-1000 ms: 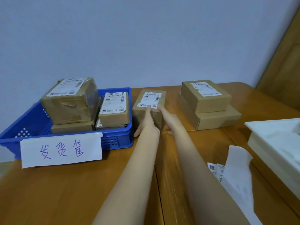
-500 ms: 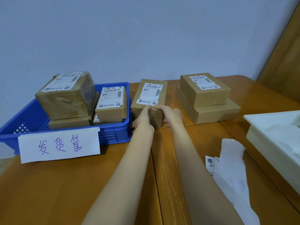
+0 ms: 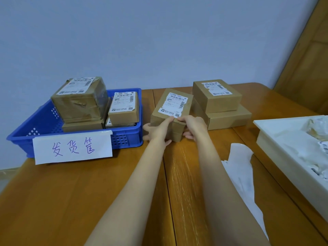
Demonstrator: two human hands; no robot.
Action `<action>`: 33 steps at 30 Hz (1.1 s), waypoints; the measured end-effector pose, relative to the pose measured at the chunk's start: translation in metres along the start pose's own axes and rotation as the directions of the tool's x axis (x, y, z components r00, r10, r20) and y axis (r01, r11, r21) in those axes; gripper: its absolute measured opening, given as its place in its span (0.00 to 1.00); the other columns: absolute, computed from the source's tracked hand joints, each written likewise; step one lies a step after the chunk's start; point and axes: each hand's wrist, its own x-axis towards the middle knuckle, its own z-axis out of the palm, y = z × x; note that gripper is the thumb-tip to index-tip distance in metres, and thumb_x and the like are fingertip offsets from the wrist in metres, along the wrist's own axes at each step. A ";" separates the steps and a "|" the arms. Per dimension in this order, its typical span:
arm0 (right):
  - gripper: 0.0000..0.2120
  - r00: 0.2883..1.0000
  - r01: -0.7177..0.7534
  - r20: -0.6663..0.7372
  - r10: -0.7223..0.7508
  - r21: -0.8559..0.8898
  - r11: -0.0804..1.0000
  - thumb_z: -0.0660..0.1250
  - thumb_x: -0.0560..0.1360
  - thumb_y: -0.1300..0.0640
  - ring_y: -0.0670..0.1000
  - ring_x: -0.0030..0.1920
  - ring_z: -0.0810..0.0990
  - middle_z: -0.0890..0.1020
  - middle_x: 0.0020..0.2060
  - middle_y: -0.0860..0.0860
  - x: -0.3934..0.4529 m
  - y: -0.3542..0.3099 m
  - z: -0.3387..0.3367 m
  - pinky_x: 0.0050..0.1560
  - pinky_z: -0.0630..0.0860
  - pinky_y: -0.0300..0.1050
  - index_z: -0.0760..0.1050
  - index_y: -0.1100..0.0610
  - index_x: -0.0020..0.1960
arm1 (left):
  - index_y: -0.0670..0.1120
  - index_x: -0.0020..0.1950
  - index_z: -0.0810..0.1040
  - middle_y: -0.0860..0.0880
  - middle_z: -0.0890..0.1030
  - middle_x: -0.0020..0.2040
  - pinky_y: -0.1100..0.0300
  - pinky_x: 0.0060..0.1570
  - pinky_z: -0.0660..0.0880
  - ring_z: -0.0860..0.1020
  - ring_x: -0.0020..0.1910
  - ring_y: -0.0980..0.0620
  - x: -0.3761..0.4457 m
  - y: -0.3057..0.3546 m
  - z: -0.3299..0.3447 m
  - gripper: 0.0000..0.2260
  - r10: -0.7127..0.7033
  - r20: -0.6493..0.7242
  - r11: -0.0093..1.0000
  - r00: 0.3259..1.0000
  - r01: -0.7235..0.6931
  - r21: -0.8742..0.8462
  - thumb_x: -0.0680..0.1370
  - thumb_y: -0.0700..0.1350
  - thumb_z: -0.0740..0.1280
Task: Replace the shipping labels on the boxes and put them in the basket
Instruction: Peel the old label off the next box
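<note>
Pale blue wall is seen behind a wooden counter (image 3: 74, 189) in the single head view. A small cardboard box (image 3: 171, 115) with a white shipping label (image 3: 174, 105) on its top is found near the middle of the counter, just right of the blue basket (image 3: 44, 119), which is marked with a handwritten paper sign (image 3: 72, 149) and already loaded with labelled parcels. The box is gripped at its near corner by both hands: the left hand (image 3: 157, 132) is curled round the left face, the right hand (image 3: 193, 126) round the right face, with fingertips meeting at the top edge by the label. Two stacked boxes (image 3: 221, 105) are set just beyond to the right, and a white tray (image 3: 276, 148) of paper scraps is placed at the far right. The box is judged light and stiff, with smooth sides; it is best held by opposite faces, clear of the label.
</note>
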 end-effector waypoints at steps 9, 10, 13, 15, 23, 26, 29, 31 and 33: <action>0.21 0.997 -0.037 -0.076 0.026 -0.153 0.988 0.66 0.73 0.41 0.54 0.43 0.77 0.80 0.45 0.53 -0.032 0.009 -0.013 0.41 0.72 0.47 0.77 0.55 0.56 | 0.43 0.75 0.51 0.41 0.59 0.73 0.46 0.70 0.68 0.62 0.71 0.40 -0.025 -0.027 -0.001 0.53 0.050 -0.109 0.968 0.993 -0.022 0.249 0.64 0.68 0.75; 0.20 0.997 -0.032 -0.068 0.022 -0.154 0.988 0.66 0.72 0.41 0.54 0.43 0.76 0.80 0.45 0.53 -0.036 0.011 -0.014 0.40 0.72 0.47 0.78 0.55 0.56 | 0.43 0.75 0.52 0.41 0.60 0.73 0.46 0.70 0.68 0.62 0.71 0.41 -0.030 -0.030 -0.003 0.53 0.048 -0.112 0.974 0.993 -0.022 0.224 0.64 0.68 0.75; 0.21 0.999 -0.029 -0.039 0.023 -0.157 0.987 0.67 0.71 0.41 0.55 0.42 0.75 0.82 0.49 0.54 -0.054 0.017 -0.018 0.36 0.69 0.46 0.78 0.54 0.56 | 0.41 0.75 0.53 0.43 0.60 0.73 0.50 0.69 0.64 0.61 0.72 0.42 -0.053 -0.039 -0.012 0.50 0.070 -0.149 0.971 0.986 -0.033 0.235 0.67 0.67 0.73; 0.21 1.000 -0.023 -0.009 0.021 -0.175 0.984 0.67 0.71 0.41 0.55 0.41 0.76 0.82 0.48 0.54 -0.069 0.021 -0.021 0.36 0.69 0.46 0.78 0.54 0.56 | 0.41 0.74 0.55 0.43 0.62 0.73 0.50 0.67 0.63 0.61 0.72 0.42 -0.069 -0.044 -0.020 0.48 0.102 -0.176 0.964 0.979 -0.054 0.259 0.68 0.67 0.73; 0.24 0.994 0.083 0.086 -0.064 -0.244 0.966 0.69 0.69 0.41 0.56 0.52 0.80 0.82 0.51 0.52 -0.133 0.039 -0.039 0.48 0.75 0.51 0.77 0.56 0.58 | 0.57 0.78 0.56 0.43 0.60 0.74 0.45 0.71 0.62 0.59 0.73 0.42 -0.128 -0.074 -0.070 0.42 0.177 -0.080 0.946 0.981 -0.147 0.289 0.70 0.67 0.71; 0.23 0.990 0.116 0.110 -0.093 -0.228 0.967 0.70 0.71 0.42 0.54 0.51 0.80 0.81 0.51 0.52 -0.156 0.049 -0.043 0.55 0.76 0.53 0.76 0.57 0.57 | 0.55 0.75 0.64 0.46 0.65 0.72 0.51 0.59 0.68 0.67 0.68 0.46 -0.149 -0.083 -0.089 0.31 0.213 -0.025 0.976 0.977 -0.211 0.060 0.76 0.62 0.69; 0.21 0.985 0.147 0.122 -0.119 -0.256 0.955 0.69 0.72 0.42 0.54 0.52 0.80 0.81 0.51 0.51 -0.177 0.057 -0.046 0.58 0.78 0.54 0.75 0.56 0.56 | 0.53 0.71 0.65 0.46 0.67 0.70 0.53 0.54 0.66 0.69 0.63 0.48 -0.170 -0.090 -0.102 0.26 0.199 0.005 0.979 0.980 -0.199 -0.036 0.77 0.58 0.68; 0.20 0.982 0.160 0.142 -0.124 -0.280 0.947 0.69 0.73 0.42 0.53 0.50 0.81 0.82 0.49 0.51 -0.190 0.059 -0.050 0.55 0.78 0.50 0.77 0.56 0.56 | 0.55 0.66 0.65 0.47 0.66 0.68 0.53 0.54 0.65 0.68 0.61 0.48 -0.181 -0.095 -0.108 0.22 0.183 -0.011 0.983 0.983 -0.183 -0.029 0.77 0.59 0.69; 0.20 0.976 0.172 0.183 -0.122 -0.293 0.940 0.69 0.74 0.42 0.52 0.47 0.82 0.83 0.48 0.52 -0.202 0.060 -0.054 0.47 0.77 0.46 0.77 0.57 0.57 | 0.56 0.62 0.64 0.48 0.64 0.65 0.53 0.56 0.65 0.66 0.61 0.48 -0.192 -0.097 -0.114 0.20 0.186 -0.038 0.982 0.982 -0.187 -0.012 0.76 0.59 0.68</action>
